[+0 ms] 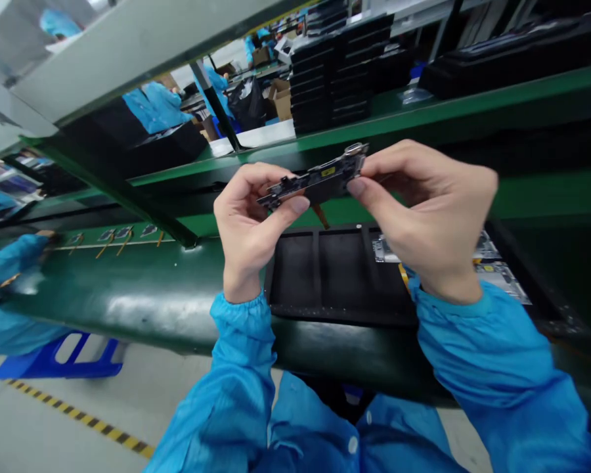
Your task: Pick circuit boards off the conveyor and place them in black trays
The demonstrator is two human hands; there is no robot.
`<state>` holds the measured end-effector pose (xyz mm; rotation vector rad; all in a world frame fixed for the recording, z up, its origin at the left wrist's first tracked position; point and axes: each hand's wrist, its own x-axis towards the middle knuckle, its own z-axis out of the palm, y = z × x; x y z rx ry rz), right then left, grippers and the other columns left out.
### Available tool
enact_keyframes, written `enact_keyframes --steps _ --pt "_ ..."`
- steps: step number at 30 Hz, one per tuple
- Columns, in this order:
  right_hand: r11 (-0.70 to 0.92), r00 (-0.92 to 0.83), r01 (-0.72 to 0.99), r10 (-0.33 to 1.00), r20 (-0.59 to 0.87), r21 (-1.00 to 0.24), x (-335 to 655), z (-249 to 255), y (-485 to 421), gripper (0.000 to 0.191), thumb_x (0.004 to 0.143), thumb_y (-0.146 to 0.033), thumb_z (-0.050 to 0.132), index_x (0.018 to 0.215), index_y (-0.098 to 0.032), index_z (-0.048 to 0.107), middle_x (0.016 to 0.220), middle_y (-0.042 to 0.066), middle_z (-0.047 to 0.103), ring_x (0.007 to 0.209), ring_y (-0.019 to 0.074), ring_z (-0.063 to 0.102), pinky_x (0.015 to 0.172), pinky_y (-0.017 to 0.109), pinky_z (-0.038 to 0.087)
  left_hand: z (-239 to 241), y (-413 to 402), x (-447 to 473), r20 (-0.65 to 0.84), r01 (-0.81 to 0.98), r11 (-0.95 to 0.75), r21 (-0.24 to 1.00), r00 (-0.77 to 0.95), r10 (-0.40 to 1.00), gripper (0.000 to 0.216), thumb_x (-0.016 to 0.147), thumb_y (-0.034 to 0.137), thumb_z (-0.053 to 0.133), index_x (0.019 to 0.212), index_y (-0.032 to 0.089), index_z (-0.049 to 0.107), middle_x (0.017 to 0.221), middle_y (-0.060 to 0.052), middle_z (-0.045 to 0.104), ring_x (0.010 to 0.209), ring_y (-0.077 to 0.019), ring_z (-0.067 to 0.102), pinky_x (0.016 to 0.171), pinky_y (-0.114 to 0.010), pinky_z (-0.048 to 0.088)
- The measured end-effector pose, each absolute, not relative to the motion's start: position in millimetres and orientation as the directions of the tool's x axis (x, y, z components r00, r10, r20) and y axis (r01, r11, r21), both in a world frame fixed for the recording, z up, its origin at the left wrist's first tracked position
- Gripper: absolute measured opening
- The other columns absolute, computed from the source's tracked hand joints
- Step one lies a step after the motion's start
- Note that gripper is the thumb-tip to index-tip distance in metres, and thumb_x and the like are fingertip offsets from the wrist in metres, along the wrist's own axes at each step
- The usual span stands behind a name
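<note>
Both hands, left hand [249, 220] and right hand [431, 210], pinch the circuit board [315, 180] endwise; its long axis runs left-right, right end higher.

An electronics assembly line on a factory floor.

A long green conveyor belt [142, 289] runs past the seat, with small parts [123, 234] spaced along it and a black compartmented tray [335, 276] lying on it. Above it, a green shelf [423, 112] carries stacks of black trays [335, 72]. Other people in blue smocks [155, 105] sit at further stations, cardboard boxes [280, 95] stand behind them, and yellow-black hazard tape [79, 415] marks the grey floor.
</note>
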<state>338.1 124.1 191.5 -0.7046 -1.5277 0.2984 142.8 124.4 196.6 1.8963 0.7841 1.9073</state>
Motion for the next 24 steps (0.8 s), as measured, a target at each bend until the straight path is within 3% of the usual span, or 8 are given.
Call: enact_keyframes --steps 3,6,8,14,18,24 --pt "0.794 0.065 0.215 0.569 0.820 -0.568 339.1 190.5 123.0 0.009 0.094 -0.019 0.077 0.087 -0.023 0.074 0.083 0.002 0.072 0.076 0.0190 0.069 0.065 0.032 0.059 194.6 129.0 146.4 0.827 0.090 -0.822 0.562 -0.044 0.561 0.029 0.081 0.051 0.093 0.096 0.033 0.078 0.097 0.005 0.072 0.097 -0.0156 0.074 0.085 -0.030 0.063" --pt "0.765 0.064 0.242 0.602 0.796 -0.598 340.7 190.3 119.6 0.009 0.096 -0.022 0.078 0.089 -0.026 0.074 0.085 0.003 0.070 0.078 0.0209 0.069 0.069 0.035 0.060 193.1 130.8 147.8 0.740 0.129 -0.729 0.673 -0.100 0.665 0.057 0.070 0.075 0.090 0.102 0.030 0.077 0.106 0.003 0.069 0.116 -0.0273 0.076 0.093 -0.041 0.064" --pt "0.739 0.053 0.270 0.628 0.776 -0.617 341.1 190.5 117.9 0.009 0.099 -0.023 0.076 0.090 -0.026 0.074 0.087 0.003 0.070 0.080 0.0222 0.070 0.072 0.037 0.061 192.5 130.0 148.1 0.680 0.147 -0.665 0.732 -0.086 0.728 0.062 0.069 0.080 0.087 0.104 0.029 0.078 0.106 0.002 0.069 0.119 -0.0310 0.075 0.096 -0.046 0.064" --pt "0.741 0.042 0.207 0.645 0.763 -0.639 336.3 188.0 126.1 0.009 0.097 -0.018 0.078 0.090 -0.022 0.073 0.085 0.002 0.071 0.075 0.0168 0.070 0.069 0.031 0.060 191.7 129.3 148.7 0.697 0.086 -0.696 0.713 0.014 0.716 0.044 0.085 0.069 0.081 0.090 0.024 0.078 0.095 0.002 0.075 0.111 -0.0266 0.077 0.100 -0.045 0.065" --pt "0.732 0.023 0.152 0.669 0.743 -0.664 335.6 185.5 132.5 0.008 0.092 -0.020 0.081 0.091 -0.017 0.074 0.082 0.001 0.072 0.068 0.0130 0.067 0.062 0.027 0.056 191.4 130.6 147.1 0.662 0.055 -0.661 0.748 -0.004 0.749 0.039 0.085 0.061 0.085 0.089 0.023 0.076 0.098 0.001 0.077 0.116 -0.0281 0.075 0.101 -0.043 0.065" --pt "0.725 0.014 0.218 0.668 0.744 -0.654 341.3 177.9 134.2 0.023 0.096 -0.038 0.080 0.087 -0.020 0.069 0.082 0.001 0.067 0.073 0.0164 0.065 0.071 0.033 0.059 187.0 130.6 145.2 0.599 0.037 -0.598 0.801 -0.016 0.801 0.034 0.081 0.052 0.092 0.085 0.023 0.075 0.096 0.002 0.076 0.119 -0.0295 0.075 0.101 -0.045 0.065"
